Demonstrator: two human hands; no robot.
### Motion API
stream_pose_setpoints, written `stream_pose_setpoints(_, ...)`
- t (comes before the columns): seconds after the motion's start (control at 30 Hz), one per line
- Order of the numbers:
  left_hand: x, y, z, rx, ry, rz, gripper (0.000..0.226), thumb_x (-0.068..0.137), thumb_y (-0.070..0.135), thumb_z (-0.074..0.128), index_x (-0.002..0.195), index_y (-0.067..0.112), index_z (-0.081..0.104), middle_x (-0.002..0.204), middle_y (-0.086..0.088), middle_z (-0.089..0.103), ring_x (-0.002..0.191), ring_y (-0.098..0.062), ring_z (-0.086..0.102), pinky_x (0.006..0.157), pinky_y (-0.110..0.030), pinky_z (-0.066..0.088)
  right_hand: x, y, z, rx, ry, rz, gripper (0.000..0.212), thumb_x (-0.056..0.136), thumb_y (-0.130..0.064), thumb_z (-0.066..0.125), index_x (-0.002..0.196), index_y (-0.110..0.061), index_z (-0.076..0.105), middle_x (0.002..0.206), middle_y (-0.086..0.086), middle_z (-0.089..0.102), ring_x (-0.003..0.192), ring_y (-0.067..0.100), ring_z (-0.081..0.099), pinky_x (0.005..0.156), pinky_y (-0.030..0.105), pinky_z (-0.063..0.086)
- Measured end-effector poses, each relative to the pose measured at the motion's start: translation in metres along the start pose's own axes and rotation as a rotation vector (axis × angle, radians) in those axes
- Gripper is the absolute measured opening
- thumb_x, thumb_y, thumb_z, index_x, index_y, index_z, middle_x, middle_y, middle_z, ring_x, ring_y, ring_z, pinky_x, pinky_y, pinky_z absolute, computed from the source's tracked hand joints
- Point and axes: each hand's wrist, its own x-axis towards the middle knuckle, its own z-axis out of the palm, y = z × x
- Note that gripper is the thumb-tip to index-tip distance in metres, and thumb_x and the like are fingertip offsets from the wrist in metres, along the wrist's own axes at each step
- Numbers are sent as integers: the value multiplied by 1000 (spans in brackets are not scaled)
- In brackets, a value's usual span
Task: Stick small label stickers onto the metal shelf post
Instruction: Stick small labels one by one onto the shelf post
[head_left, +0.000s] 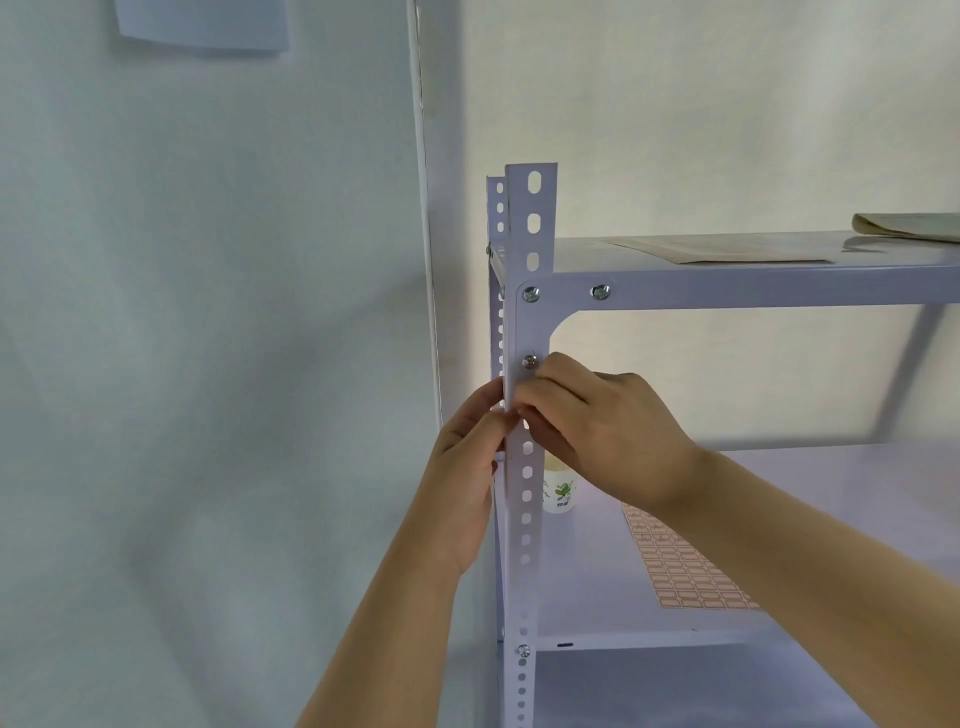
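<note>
A white slotted metal shelf post (529, 244) runs up the middle of the head view, bolted to the shelves. My left hand (465, 467) wraps the post's left edge from outside, with its thumb pressed on the front face. My right hand (597, 421) comes from the right, its fingertips pinched against the post just below a bolt (530, 361). Any sticker between the fingertips is hidden. A sheet of small pink-edged label stickers (685, 566) lies on the middle shelf (587, 587), partly under my right forearm.
A small white paper cup with a green print (559, 492) stands on the middle shelf behind the post. Flat papers (727, 250) lie on the top shelf (779, 288). A pale wall with a vertical pipe (423, 208) fills the left.
</note>
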Motion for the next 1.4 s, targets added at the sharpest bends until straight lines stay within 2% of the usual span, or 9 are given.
stream_pose_setpoints(0.17,4,-1,2,-107,2,-25,35,92,17,60,126,16,71,126,-18,71,105,-26,64,99,-45,48,-19,-2,1,313,160,269,12,94,-16,61,91,-8,69,85,4,61,51,10,46,48,26,44)
stream_pose_setpoints(0.23,8,-2,3,-153,10,-56,40,86,18,63,125,12,70,128,-21,69,105,-29,63,96,-46,46,-24,-6,2,396,224,394,8,93,-13,61,89,-8,66,84,2,60,52,11,51,52,24,45)
stream_pose_setpoints(0.37,15,-8,2,-197,-25,-97,36,90,15,57,124,5,65,109,-13,70,98,-30,58,91,-45,43,-28,-19,6,510,268,595,6,89,-7,60,88,-10,65,83,-3,60,57,15,52,55,16,40)
stream_pose_setpoints(0.53,20,-9,4,-167,-30,-104,40,88,19,58,126,5,61,106,-13,64,93,-31,53,83,-46,44,-25,-32,11,717,207,868,16,95,-11,60,97,-26,64,84,-19,62,53,21,60,52,29,49)
stream_pose_setpoints(0.6,20,-7,4,-170,-51,-102,40,90,17,55,128,6,58,107,-14,62,90,-31,52,75,-43,45,-22,-36,10,807,202,930,10,97,-15,61,98,-24,67,82,-20,65,53,26,63,50,22,46)
stream_pose_setpoints(0.73,20,-4,5,-196,-80,-101,42,89,16,54,129,1,54,109,-17,62,93,-33,53,64,-38,46,-18,-40,13,898,208,968,10,97,-15,61,93,-18,70,80,-7,69,53,29,62,49,20,45)
stream_pose_setpoints(0.9,21,-3,8,-202,-70,-111,36,88,14,53,120,-1,56,102,-17,56,86,-32,46,57,-33,44,-16,-41,16,917,223,1009,12,96,-15,63,87,-18,68,70,-9,66,46,16,60,52,26,45)
stream_pose_setpoints(1.13,18,-5,9,-237,-62,-90,38,92,11,50,129,-1,54,104,-15,59,79,-30,50,56,-33,45,-15,-42,13,926,215,1029,13,96,-15,64,85,-18,68,66,-10,65,44,14,58,51,22,41)
stream_pose_setpoints(1.4,19,-6,9,-236,-65,-84,36,92,11,51,126,0,56,104,-15,62,85,-31,48,56,-32,44,-15,-43,11,927,213,1027,18,97,-15,63,81,-23,67,60,-15,63,43,12,56,50,21,40)
